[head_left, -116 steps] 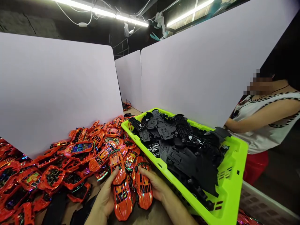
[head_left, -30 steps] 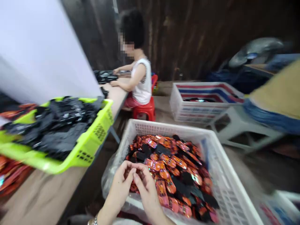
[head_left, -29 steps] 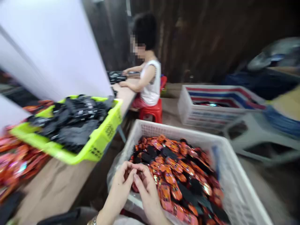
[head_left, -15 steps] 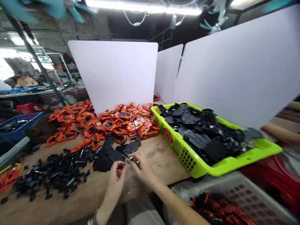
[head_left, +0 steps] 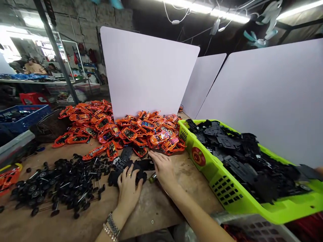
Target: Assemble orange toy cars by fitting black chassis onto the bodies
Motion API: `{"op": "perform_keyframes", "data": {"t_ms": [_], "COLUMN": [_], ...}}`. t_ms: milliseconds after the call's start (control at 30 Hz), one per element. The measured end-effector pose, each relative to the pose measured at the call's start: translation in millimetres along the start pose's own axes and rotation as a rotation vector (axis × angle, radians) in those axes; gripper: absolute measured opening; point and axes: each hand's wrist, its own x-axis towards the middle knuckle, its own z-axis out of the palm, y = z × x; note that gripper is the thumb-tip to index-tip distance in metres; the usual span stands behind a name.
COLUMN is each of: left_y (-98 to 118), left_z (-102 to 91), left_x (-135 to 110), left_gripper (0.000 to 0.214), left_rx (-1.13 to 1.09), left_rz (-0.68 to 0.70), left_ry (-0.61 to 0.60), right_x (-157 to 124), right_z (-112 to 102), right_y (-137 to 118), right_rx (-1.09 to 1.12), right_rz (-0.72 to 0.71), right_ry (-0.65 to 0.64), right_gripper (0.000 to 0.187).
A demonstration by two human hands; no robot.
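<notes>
Left hand: fingers spread over black car chassis; right hand: can't tell. Counter's left-end wheel axles, far-edge car shells look unfitted.

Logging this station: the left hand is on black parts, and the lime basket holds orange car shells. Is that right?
The contents are wrong: in the head view, the lime basket holds black plastic pieces. The left hand is on black parts.

Left hand: back up, fingers spread and bent, thumb out to the right
Right hand: fingers nearly straight, angled left
Palms: 2, both hidden
Left wrist: low, near-level
Right forearm: bare, slanting up-left
</notes>
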Motion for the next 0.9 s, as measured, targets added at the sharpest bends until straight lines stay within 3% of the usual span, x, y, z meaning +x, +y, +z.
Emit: {"op": "perform_keyframes", "data": {"t_ms": [67,167,267,333,400,467,567,667,767,900], "left_y": [4.4,16.6,26.0,24.4,14.4,-2.3,-30.5,-50.5,-59.4,-63.7], "left_z": [-1.8,-6.8,-15.3,-24.5,-37.6,-54.0,-79.4,-97.9,-106.7,-109.3], "left_x": [2.8,7.8,9.5,5.8,-3.1,-17.0,-43.6,-68.0,-82.8,-85.6], "left_gripper": [0.033,0.040,0.048,0.049,0.049,0.050,0.057,0.062,0.063,0.063], "left_rx": [-0.158,-0.548,-0.959,-1.090,-1.158,-1.205,-1.189,-1.192,-1.252,-1.270], "left_rz": [-0.104,-0.265,-0.468,-0.591,-0.659,-0.699,-0.755,-0.872,-0.967,-0.950], "left_ry": [0.061,0.139,0.218,0.309,0.399,0.471,0.536,0.501,0.456,0.399], "right_x": [-0.7,-13.9,-41.1,-60.4,-72.4,-72.2,-52.2,-27.4,-13.5,-8.2], "right_z": [-4.2,14.6,50.2,68.0,75.3,75.3,78.7,96.7,117.6,129.2], "right_y": [-13.4,-33.0,-46.2,-52.5,-58.2,-64.8,-78.5,-94.2,-103.4,-99.8], "right_rx": [0.311,0.856,1.256,1.313,1.201,0.968,0.594,0.314,0.099,-0.009], "right_rz": [0.035,0.301,0.586,0.640,0.546,0.357,0.015,-0.249,-0.367,-0.366], "right_ry": [0.127,0.232,0.204,0.088,-0.110,-0.281,-0.368,-0.456,-0.540,-0.605], "right_gripper": [0.034,0.032,0.039,0.039,0.033,0.027,0.026,0.028,0.024,0.014]}}
